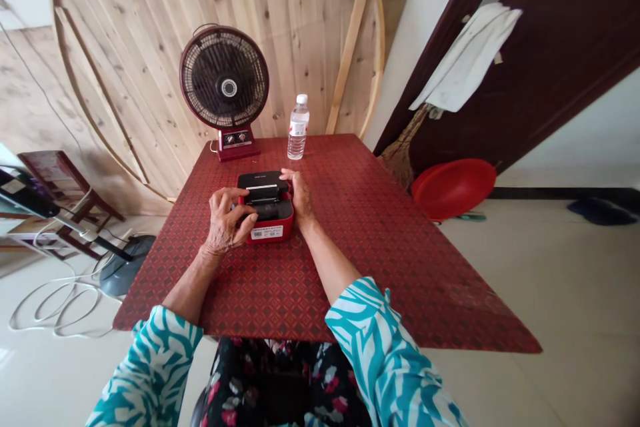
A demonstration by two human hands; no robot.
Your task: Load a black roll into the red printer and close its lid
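A small red and black device (270, 213) with a white label on its front sits on the red patterned table (380, 240), a little ahead of me. My left hand (226, 219) curls over its left side, fingers bent onto the black top. My right hand (300, 195) rests flat against its right side, fingers extended along the edge. Both forearms reach out from teal and white patterned sleeves.
A dark red desk fan (225, 88) and a clear water bottle (298, 128) stand at the table's far edge. A round wooden tabletop leans on the wall behind. A red basin (453, 187) lies on the floor right; cables and stools lie left.
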